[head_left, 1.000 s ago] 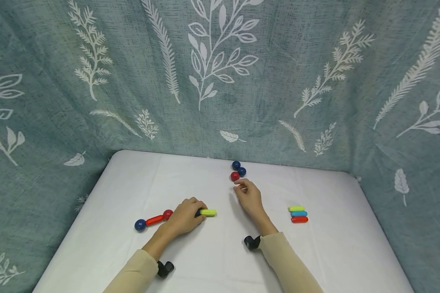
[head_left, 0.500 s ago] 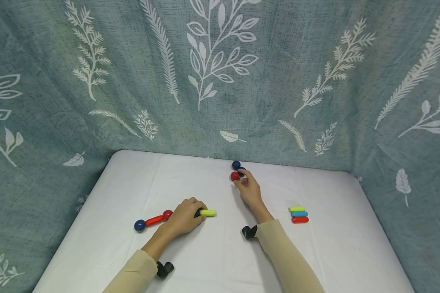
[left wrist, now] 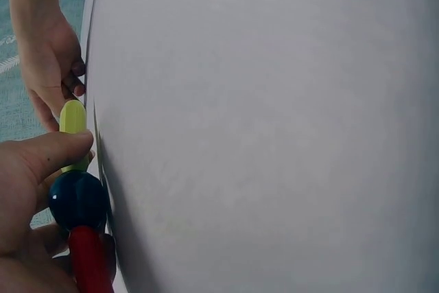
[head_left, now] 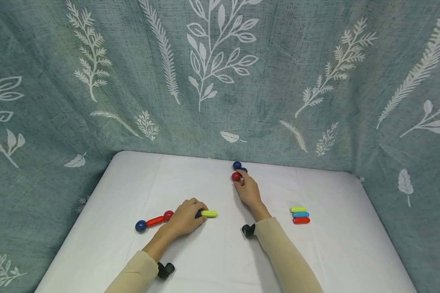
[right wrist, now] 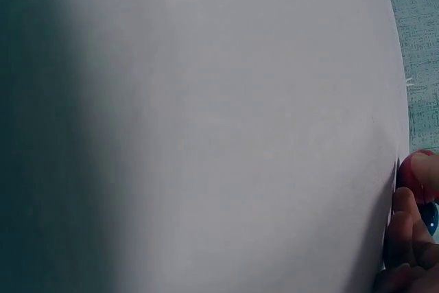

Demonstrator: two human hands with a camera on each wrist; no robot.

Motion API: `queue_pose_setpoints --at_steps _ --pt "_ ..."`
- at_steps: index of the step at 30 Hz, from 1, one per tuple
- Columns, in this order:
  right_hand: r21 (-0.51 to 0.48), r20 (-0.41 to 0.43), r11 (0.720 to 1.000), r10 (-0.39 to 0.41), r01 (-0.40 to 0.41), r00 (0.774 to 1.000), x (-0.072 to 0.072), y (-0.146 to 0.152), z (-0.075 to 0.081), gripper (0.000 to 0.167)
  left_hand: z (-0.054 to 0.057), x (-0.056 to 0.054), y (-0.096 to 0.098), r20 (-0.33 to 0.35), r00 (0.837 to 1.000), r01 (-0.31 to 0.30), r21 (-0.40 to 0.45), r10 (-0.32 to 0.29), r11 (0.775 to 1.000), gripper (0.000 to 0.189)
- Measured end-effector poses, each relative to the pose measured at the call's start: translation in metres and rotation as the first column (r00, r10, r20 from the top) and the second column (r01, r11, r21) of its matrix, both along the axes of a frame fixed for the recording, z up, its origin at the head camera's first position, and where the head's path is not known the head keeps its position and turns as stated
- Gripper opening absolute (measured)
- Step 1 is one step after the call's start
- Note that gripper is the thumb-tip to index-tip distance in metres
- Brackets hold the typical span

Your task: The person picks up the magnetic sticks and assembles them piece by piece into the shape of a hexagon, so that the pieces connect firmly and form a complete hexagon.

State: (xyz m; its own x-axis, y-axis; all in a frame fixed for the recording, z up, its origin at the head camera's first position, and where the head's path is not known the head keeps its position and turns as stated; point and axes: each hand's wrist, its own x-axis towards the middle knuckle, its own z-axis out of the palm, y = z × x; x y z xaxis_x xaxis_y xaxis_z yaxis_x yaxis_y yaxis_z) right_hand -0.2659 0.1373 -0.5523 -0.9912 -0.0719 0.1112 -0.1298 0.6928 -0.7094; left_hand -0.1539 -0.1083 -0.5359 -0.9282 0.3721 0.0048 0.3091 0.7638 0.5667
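Note:
My left hand (head_left: 186,217) grips a chain of balls and rods on the table, covering its middle. Leftward from it show a red ball (head_left: 168,215), a red rod (head_left: 155,221) and a blue end ball (head_left: 141,226). A yellow-green rod (head_left: 209,213) sticks out on the other side, joined to a dark blue ball (left wrist: 77,200), as the left wrist view shows; the thumb lies across that rod. At the back, my right hand (head_left: 250,193) pinches a loose red ball (head_left: 236,176) between thumb and fingers. Right beside it lie two blue balls (head_left: 237,165), one partly hidden by a finger.
Three short rods, yellow-green (head_left: 298,209), light blue (head_left: 300,214) and red (head_left: 301,220), lie side by side on the right of the white table (head_left: 337,244). A patterned green curtain (head_left: 168,134) hangs just behind the table's back edge.
My right hand has reached farther toward the back, and its thumb and fingers have closed around the red ball. The left hand has stayed on the chain.

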Motion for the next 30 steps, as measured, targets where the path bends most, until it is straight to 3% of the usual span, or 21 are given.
queue_pose_setpoints --at_steps 7,30 --pt "-0.012 0.042 0.999 -0.034 0.035 0.999 0.0009 0.0000 -0.0011 0.043 -0.0009 -0.0002 0.0004 -0.001 1.000 0.005 0.005 -0.005 1.000 0.021" --pt "-0.033 0.047 0.999 0.010 -0.008 0.999 0.0059 0.0025 0.0036 0.044 -0.0014 -0.0032 -0.0002 0.004 1.000 -0.001 -0.006 0.001 1.000 0.020"
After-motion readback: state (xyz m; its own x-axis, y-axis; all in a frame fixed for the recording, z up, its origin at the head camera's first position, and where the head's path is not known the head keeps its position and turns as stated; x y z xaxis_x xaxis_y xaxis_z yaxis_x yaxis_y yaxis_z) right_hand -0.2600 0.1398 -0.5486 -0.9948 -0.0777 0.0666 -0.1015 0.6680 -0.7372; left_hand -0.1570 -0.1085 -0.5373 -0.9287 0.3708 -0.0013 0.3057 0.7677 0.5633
